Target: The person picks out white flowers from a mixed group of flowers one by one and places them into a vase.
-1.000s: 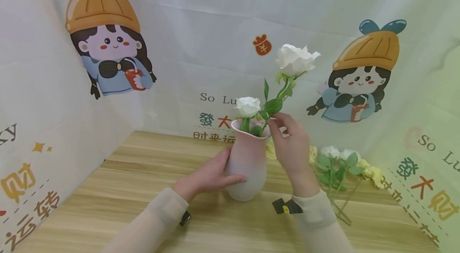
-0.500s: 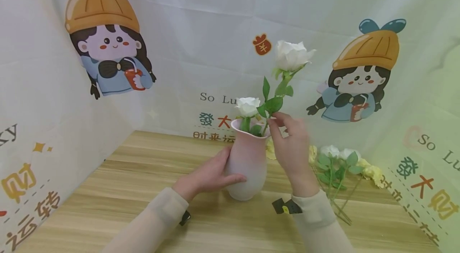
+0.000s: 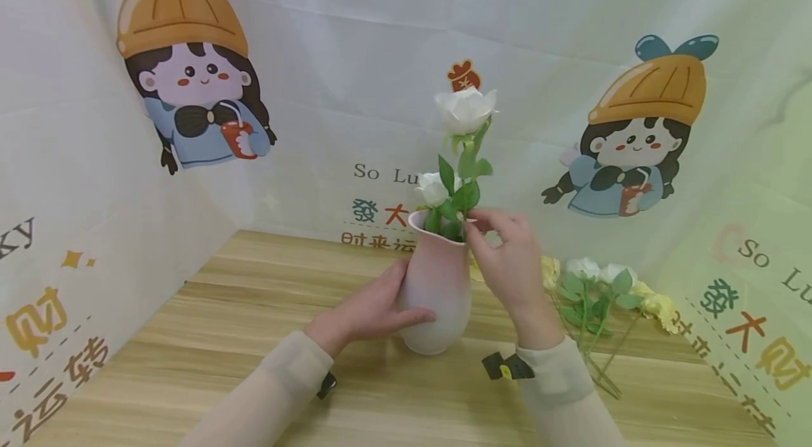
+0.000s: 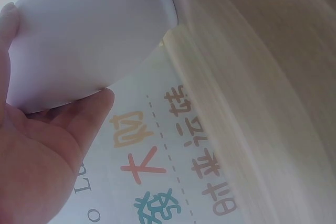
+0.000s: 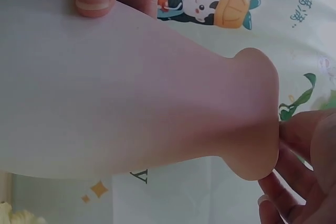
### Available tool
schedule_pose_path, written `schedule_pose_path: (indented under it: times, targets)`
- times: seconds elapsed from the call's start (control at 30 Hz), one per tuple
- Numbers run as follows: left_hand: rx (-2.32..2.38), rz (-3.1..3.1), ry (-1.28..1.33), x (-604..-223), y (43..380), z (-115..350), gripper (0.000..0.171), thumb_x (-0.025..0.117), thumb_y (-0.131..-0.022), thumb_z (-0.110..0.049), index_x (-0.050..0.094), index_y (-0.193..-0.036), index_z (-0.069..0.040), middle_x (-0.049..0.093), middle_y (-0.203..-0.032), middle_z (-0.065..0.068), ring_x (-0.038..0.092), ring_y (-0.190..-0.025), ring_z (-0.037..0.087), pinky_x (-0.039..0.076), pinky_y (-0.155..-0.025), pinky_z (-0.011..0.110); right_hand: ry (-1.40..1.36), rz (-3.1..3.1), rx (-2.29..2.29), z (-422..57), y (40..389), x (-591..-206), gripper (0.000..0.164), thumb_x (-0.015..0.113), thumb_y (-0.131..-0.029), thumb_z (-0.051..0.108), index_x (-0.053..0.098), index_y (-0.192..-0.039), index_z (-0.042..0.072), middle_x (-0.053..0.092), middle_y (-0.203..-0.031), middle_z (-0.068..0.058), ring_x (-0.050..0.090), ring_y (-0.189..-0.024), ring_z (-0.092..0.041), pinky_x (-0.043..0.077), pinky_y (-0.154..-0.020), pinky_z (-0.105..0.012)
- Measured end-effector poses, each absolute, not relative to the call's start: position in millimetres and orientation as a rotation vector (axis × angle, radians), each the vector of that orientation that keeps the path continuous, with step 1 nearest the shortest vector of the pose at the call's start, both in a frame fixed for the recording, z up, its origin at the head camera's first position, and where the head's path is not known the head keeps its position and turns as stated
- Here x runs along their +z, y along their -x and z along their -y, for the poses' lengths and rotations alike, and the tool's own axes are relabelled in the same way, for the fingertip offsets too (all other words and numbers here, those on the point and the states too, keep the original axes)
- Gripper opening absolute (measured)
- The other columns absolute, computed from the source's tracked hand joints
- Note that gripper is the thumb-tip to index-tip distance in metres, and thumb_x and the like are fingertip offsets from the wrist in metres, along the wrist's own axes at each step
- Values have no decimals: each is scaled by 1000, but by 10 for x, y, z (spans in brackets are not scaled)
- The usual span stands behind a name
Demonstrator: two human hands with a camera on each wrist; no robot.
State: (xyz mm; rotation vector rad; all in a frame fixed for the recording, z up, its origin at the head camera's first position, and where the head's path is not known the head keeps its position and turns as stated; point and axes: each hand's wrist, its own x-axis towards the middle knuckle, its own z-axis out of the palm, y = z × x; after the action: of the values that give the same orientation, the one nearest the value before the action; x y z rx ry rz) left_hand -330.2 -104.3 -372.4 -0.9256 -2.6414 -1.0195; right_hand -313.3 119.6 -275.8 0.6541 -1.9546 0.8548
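Note:
A pink-to-white vase (image 3: 438, 285) with a wavy rim stands upright on the table. My left hand (image 3: 374, 306) grips its left side, thumb across the front and fingers reaching behind; the left wrist view shows that hand (image 4: 47, 156) against the pale vase body (image 4: 94, 35). Just over the rim, my right hand (image 3: 510, 267) pinches the stem of a tall white rose (image 3: 466, 111), whose lower end is hidden in the vase. A shorter white rose (image 3: 431, 188) sits in the mouth, partly behind leaves. The right wrist view has the right hand's fingers (image 5: 296, 169) at the rim.
Several white roses (image 3: 582, 268) and yellow flowers (image 3: 660, 307) lie on the wooden table (image 3: 190, 362) to the right, stems toward me. Behind and at both sides hangs a printed cloth (image 3: 355, 52) with cartoon figures.
The tall rose has swung left and now stands nearly upright, close to the shorter one. My right hand has shifted slightly left and down with it. The left hand and vase stay put.

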Motion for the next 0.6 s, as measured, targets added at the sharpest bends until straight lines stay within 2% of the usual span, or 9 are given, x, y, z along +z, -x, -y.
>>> schedule_pose_path:
  times: [0.43,0.6]
  targets:
    - [-1030,2622,928,-3742,3310,1052,101,70,-82,-66,25,-149,-5,48,-132,7,52,-109,13,49,-94,39,-719,1958,820,-1207,3137,-2762,8,77,-85,8,76,-93,5,70,-82,-2,53,-88,-22,45,-76,-45]
    - [-1014,2632,932,-3740,3319,1050,103,68,-82,-67,22,-151,-5,46,-136,9,51,-112,14,49,-96,40,-713,1984,844,-1216,3133,-2765,11,75,-88,10,77,-98,8,70,-86,0,53,-89,-20,44,-76,-45]
